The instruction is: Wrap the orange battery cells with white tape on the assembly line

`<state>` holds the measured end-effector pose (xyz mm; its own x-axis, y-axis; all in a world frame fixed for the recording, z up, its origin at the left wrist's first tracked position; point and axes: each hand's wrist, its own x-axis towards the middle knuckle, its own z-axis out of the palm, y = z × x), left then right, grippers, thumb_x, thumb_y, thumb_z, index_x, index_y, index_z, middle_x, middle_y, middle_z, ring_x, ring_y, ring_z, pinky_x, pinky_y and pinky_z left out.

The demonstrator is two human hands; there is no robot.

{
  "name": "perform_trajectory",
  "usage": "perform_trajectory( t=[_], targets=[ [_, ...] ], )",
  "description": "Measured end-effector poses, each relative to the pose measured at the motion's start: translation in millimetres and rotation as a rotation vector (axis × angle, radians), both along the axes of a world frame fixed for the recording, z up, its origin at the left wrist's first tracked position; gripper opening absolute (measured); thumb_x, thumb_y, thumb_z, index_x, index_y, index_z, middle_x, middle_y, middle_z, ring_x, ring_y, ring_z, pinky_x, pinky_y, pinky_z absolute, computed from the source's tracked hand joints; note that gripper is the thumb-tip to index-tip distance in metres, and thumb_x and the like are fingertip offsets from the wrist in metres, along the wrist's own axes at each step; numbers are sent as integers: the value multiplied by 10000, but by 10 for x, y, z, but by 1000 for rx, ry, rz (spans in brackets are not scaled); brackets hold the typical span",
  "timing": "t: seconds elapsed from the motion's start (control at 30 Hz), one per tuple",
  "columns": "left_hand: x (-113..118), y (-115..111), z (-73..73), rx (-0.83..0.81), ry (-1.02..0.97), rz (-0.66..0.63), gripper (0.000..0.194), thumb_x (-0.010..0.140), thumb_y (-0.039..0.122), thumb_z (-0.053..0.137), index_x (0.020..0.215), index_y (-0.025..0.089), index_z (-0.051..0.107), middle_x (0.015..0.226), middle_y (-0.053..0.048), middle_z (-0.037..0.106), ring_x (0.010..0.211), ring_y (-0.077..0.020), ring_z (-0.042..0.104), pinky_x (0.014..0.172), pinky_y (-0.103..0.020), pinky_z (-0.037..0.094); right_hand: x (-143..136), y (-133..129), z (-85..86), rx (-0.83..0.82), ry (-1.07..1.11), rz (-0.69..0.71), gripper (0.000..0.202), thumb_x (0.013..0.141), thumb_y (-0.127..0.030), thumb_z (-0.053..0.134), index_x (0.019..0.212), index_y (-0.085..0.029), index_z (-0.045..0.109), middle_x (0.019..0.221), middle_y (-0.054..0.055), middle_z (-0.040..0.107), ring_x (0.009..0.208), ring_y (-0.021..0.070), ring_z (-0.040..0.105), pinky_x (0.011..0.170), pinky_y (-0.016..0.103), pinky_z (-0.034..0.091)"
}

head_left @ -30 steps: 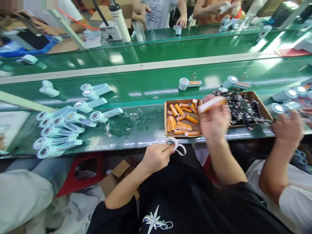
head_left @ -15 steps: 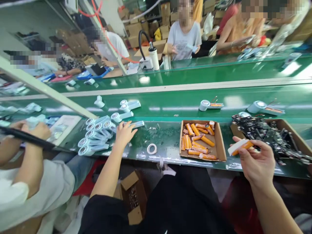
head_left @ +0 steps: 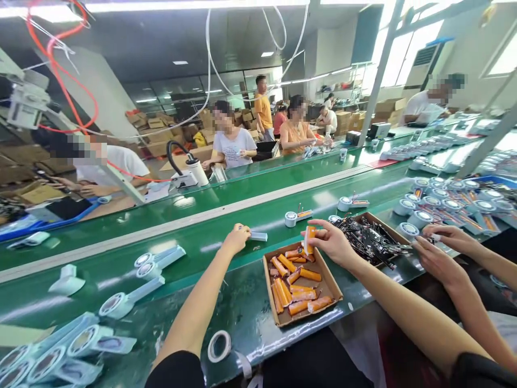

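Note:
My left hand (head_left: 237, 238) is over the green belt, its fingers closed around the round end of a light-blue handheld fan housing (head_left: 259, 236). Only the housing's handle sticks out to the right; the rest is hidden. My right hand (head_left: 335, 243) pinches an orange-wrapped battery (head_left: 309, 237) with a white strip along its side. That battery is held upright above the far corner of a cardboard tray (head_left: 270, 293), where several more orange batteries (head_left: 299, 295) lie jumbled. Left of my left arm are several light-blue fan housings (head_left: 121, 302).
Right of the tray, a cardboard box (head_left: 374, 220) overflows with black circuit boards (head_left: 369, 240). A co-worker's hands (head_left: 440, 258) work close by. A white tape roll (head_left: 219, 346) lies near the front edge. Fan housings with wires (head_left: 291, 218) sit on the belt (head_left: 202, 237).
My left hand has picked up a fan housing from the pile and carried it right and forward. My right hand has brought the battery left, over the tray. The view has swung right and up.

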<state>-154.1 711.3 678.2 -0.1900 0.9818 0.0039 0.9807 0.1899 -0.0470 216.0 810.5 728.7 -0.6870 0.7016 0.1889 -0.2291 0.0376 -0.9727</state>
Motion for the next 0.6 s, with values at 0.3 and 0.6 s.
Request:
perform_trajectory(
  t=[0.3,0.6],
  targets=[
    [-191,409,-37,-110,-240,106,268,911,449,618,1007,269,792,1046,-47,790,996,-229,707,849,-266,496,-1288,588,-214,530,-374,65,502,851,-420,757,1288,-185,683,867,4,783,763,146,726,770,275,568],
    [-22,486,-86,-8,-243,232,303,1007,425,500,1115,262,732,1144,-83,778,1066,-254,705,879,-302,473,-2047,606,-461,937,-756,232,295,905,-327,755,1181,-228,725,914,41,780,880,208,712,798,271,480]
  ],
)
